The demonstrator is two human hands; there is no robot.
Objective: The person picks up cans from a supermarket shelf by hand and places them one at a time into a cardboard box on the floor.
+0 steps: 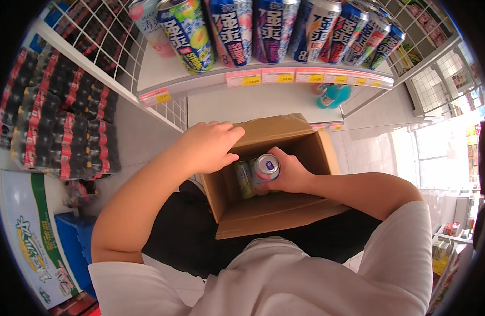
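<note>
An open cardboard box (258,221) sits in front of me with its flaps spread. Inside its upper part, my right hand (291,170) grips a drink can (267,168) with a silver lid and a blue tab, its lid facing up. Beneath and left of it a green-and-pale can (244,177) lies in the box, with others partly hidden. My left hand (214,146) is over the far left corner of the box, thumb apart from the fingers and pointing inward. Whether it grips the cardboard there is hidden.
Ahead, a white shelf (210,81) with price tags carries a row of drink cans (231,35). Turquoise bottles (333,95) stand on the lower shelf. Shrink-wrapped packs of dark bottles (68,138) are stacked left, above a blue crate (74,245). White wire panels (104,43) flank the shelf.
</note>
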